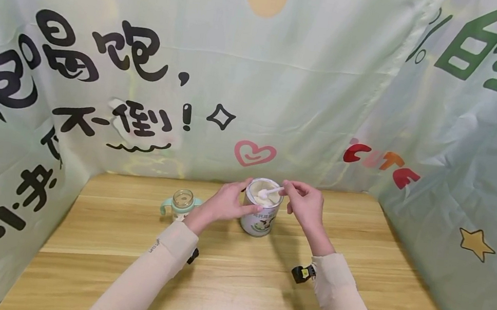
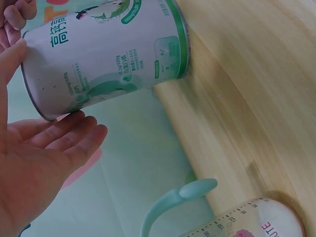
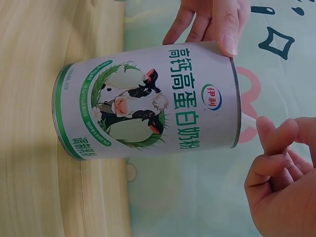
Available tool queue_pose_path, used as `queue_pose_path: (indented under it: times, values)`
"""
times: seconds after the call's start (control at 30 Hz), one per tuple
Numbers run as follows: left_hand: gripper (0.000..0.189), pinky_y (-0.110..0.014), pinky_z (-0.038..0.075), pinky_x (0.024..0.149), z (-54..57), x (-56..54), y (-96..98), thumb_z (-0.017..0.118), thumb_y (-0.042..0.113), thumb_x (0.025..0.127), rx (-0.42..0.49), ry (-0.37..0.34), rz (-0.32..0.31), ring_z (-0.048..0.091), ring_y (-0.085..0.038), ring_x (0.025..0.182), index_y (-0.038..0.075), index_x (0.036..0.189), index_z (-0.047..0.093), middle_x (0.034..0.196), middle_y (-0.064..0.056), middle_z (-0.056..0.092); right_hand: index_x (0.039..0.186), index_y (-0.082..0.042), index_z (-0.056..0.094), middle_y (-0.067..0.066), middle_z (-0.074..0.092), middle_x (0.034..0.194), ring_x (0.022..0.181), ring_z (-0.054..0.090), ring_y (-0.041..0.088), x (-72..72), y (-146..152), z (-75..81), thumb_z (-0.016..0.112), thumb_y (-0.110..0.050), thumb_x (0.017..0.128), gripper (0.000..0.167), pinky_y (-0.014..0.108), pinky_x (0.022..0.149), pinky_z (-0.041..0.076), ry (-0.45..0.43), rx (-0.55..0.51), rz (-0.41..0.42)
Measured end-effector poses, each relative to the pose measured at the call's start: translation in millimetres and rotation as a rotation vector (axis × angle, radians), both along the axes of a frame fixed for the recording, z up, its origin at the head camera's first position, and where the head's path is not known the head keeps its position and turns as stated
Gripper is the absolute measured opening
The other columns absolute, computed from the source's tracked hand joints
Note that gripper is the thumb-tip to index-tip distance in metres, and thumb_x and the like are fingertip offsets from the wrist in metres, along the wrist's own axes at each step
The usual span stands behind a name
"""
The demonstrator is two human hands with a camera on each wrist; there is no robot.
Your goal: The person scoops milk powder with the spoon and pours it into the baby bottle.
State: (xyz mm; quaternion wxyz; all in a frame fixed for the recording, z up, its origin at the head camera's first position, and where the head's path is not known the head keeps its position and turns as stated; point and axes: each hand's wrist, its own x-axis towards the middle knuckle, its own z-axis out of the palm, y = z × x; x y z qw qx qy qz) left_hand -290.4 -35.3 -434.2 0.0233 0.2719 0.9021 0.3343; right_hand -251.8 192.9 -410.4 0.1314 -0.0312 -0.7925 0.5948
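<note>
An opened milk powder can (image 1: 257,223) stands upright on the table, pale powder inside its rim. My left hand (image 1: 227,202) holds it near the top, thumb on the near side and fingers around the far left. In the left wrist view those fingers (image 2: 74,136) are extended along the can's side. My right hand (image 1: 307,203) pinches the handle of a white scoop (image 1: 264,194), whose bowl is inside the can's mouth at the powder. Only a bit of that handle shows in the right wrist view, above the rim. Whether the bowl holds powder is hard to tell.
Left of the can, close to my left wrist, stands a lidless baby bottle (image 1: 183,199) with mint-green handles and measuring marks. Wooden tabletop (image 1: 237,288) lies under everything. A printed cloth (image 1: 220,79) hangs behind and along both sides.
</note>
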Motion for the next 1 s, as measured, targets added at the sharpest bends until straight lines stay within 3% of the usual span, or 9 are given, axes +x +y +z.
queue_pose_path:
  times: [0.17,0.47,0.63,0.83,1.0]
  values:
    - [0.100,-0.050,0.043,0.122,-0.4,-0.2,-0.4,0.076,0.057,0.092,-0.002,0.006,0.000,0.050,-0.036,0.148,0.002,0.164,0.033,0.162,-0.022,0.047,0.116,0.001,0.077,0.012,0.081,0.090,0.046,0.052,0.007,-0.5,2,0.0,0.071,-0.030,0.102,0.034,0.022,0.047,0.045,-0.005,-0.019,-0.007]
    - [0.103,-0.050,0.041,0.124,1.4,-2.0,-1.1,0.077,0.059,0.091,-0.004,-0.001,-0.012,0.046,-0.036,0.151,0.000,0.163,0.033,0.164,-0.020,0.044,0.111,0.000,0.077,0.004,0.080,0.085,0.045,0.052,0.006,0.3,1,5.4,0.072,-0.030,0.101,0.032,0.020,0.047,0.043,-0.007,-0.058,-0.024]
    - [0.099,-0.051,0.043,0.122,5.7,-2.7,-2.1,0.078,0.058,0.091,0.004,-0.003,-0.009,0.050,-0.035,0.148,0.005,0.163,0.036,0.161,-0.018,0.050,0.111,0.001,0.077,-0.002,0.079,0.080,0.044,0.052,0.006,1.0,2,10.9,0.072,-0.029,0.101,0.032,0.021,0.046,0.043,0.008,-0.088,-0.029]
    - [0.093,-0.053,0.048,0.118,10.7,-2.8,-3.7,0.079,0.058,0.089,0.034,0.005,0.026,0.055,-0.033,0.144,0.011,0.161,0.043,0.156,-0.014,0.056,0.114,0.001,0.076,-0.015,0.075,0.072,0.045,0.051,0.007,2.8,2,19.1,0.072,-0.030,0.101,0.033,0.021,0.047,0.044,0.021,-0.113,-0.016]
    - [0.093,-0.056,0.047,0.117,12.9,-2.3,-7.0,0.079,0.057,0.089,0.032,0.009,0.056,0.057,-0.034,0.140,0.012,0.161,0.042,0.154,-0.015,0.058,0.115,0.001,0.076,-0.015,0.075,0.072,0.046,0.051,0.007,3.0,2,23.3,0.072,-0.030,0.101,0.034,0.021,0.047,0.044,0.023,-0.127,-0.005]
